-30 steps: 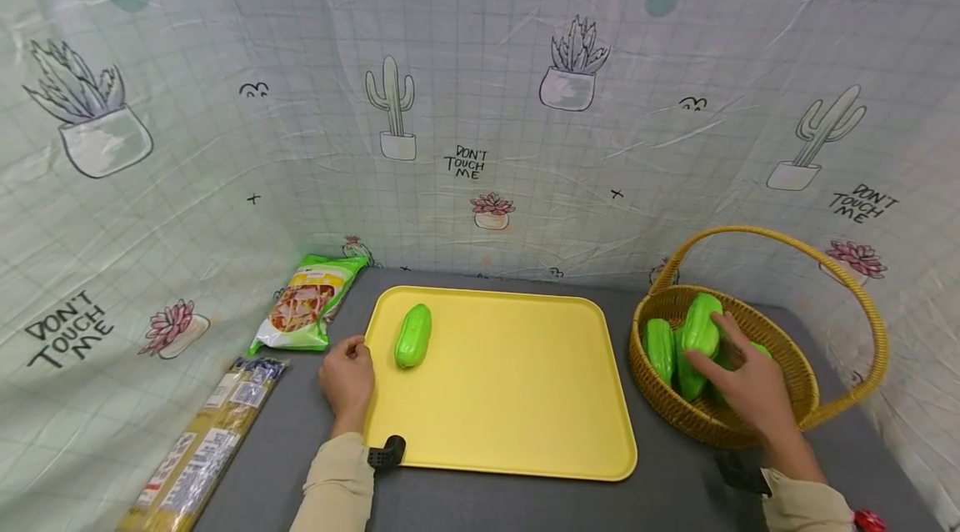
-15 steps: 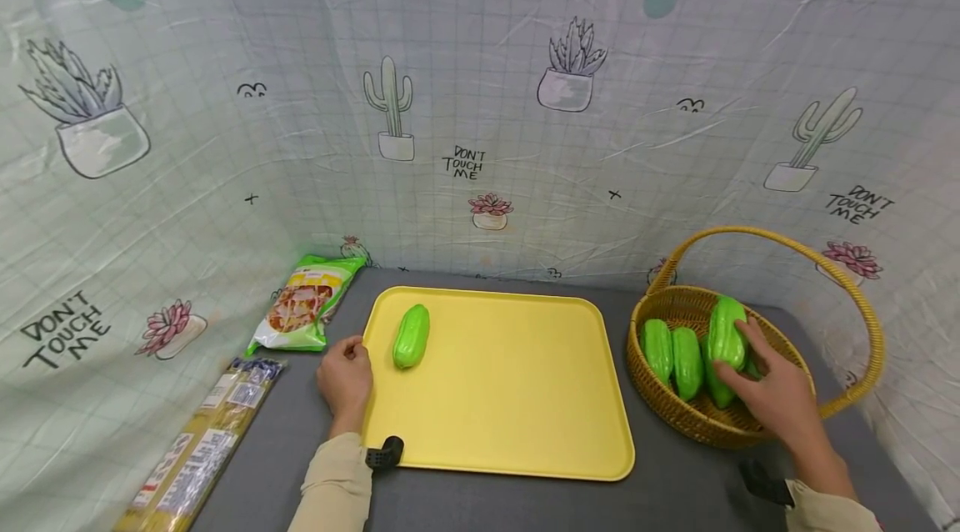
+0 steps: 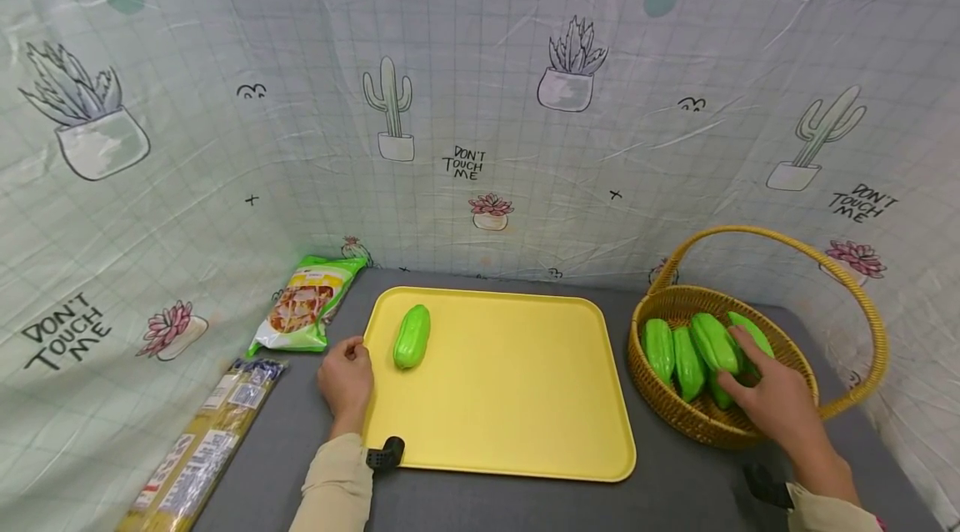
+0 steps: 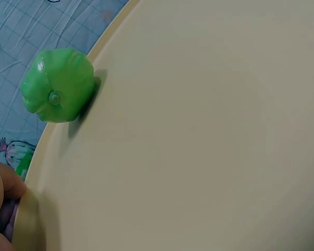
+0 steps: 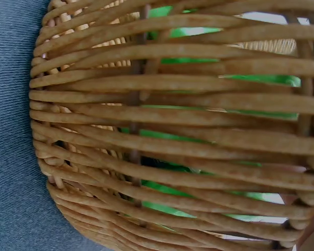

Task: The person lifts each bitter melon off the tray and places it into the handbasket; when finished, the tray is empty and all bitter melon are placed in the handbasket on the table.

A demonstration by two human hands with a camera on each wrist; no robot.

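Note:
My left hand [image 3: 346,379] is curled at the left edge of the yellow tray [image 3: 510,399], and in the left wrist view its fingertips grip the rim. On that tray, near the upper left corner, lies a green ribbed vegetable [image 3: 412,336] with a glossy, lobed surface. Inside the wicker basket [image 3: 652,390] at the right, my right hand [image 3: 780,399] has thumb and fingers around the lower right end of another green ribbed vegetable [image 3: 712,340]. Several similar ones lie around it. The right wrist view mostly shows basket weave [image 5: 172,115], hiding the fingers.
The basket's tall handle [image 3: 870,307] arches over its right side, near the right forearm. At the left lie a green snack bag [image 3: 303,307] and a long clear-wrapped pack [image 3: 202,449]. A printed cloth [image 3: 480,82] hangs behind the grey tabletop [image 3: 480,503].
The right hand has moved right within the basket, and the vegetable it held up has come down among the others. The left hand and the tray have stayed put.

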